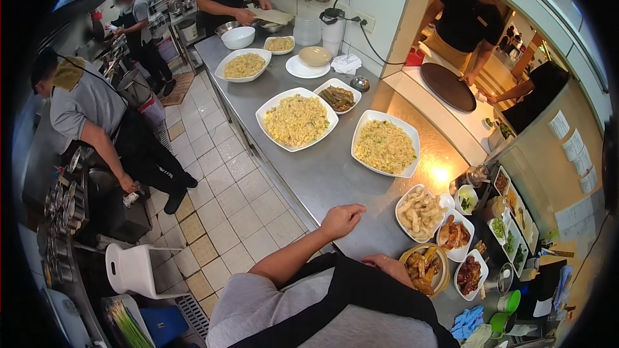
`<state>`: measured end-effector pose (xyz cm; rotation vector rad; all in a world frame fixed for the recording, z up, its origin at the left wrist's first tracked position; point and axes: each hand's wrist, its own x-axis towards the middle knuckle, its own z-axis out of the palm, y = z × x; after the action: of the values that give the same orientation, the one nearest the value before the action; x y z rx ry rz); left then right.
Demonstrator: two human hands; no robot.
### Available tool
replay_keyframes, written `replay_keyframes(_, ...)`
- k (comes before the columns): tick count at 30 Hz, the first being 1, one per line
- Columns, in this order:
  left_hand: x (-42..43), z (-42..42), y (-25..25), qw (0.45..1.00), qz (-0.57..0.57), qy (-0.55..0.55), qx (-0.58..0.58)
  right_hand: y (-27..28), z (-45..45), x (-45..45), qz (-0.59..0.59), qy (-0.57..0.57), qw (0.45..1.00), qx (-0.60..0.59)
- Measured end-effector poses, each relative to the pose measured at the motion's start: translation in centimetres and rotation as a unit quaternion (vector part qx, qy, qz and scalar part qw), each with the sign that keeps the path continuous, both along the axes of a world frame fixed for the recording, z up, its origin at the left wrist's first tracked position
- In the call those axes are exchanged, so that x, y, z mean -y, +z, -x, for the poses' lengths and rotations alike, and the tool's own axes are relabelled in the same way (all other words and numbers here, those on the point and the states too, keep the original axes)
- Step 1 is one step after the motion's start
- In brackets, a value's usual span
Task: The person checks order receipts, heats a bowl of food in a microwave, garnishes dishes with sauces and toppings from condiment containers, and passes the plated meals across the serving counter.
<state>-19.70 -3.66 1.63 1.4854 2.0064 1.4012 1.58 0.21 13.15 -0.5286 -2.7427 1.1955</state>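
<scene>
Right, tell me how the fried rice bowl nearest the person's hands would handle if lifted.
The white bowl looks rigid and probably fairly heavy, being broad and full of rice. It seems unlikely to roll or tip, since it sits wide and flat, but the rice lies near the rim, so tilting could spill some.

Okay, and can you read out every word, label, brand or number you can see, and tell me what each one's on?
No text can be read clearly here.
Paper slips on the wall beside the serving window: too small and blurred.
Larger sheet below them: too faint.
White papers on the counter: any print is too small.
Small chest tag on the person at the window: too small.
</scene>
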Motion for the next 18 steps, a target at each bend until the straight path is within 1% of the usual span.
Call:
replay_keyframes(4, -0.11, -0.03, -0.17, 1.000, -0.003, 0.001, -0.004, 0.53, 0.12, 0.19, 0.006, -0.004, 1.000, 0.023)
replay_keyframes(9, -0.07, 0.01, -0.15, 1.000, 0.004, 0.000, -0.001, 0.15, 0.36, -0.06, 0.011, 0.008, 1.000, 0.019)
replay_keyframes(13, -0.19, 0.00, -0.24, 1.000, -0.013, -0.001, -0.001, 0.43, 0.61, -0.10, 0.004, 0.007, 1.000, 0.024)
replay_keyframes(16, -0.23, 0.02, -0.41, 1.000, -0.012, 0.000, -0.002, -0.25, 0.53, -0.34, 0.000, 0.009, 1.000, -0.001)
replay_keyframes(18, -0.17, -0.02, -0.15, 1.000, -0.006, 0.000, 0.001, -0.38, 0.49, -0.37, -0.005, 0.005, 1.000, 0.004)
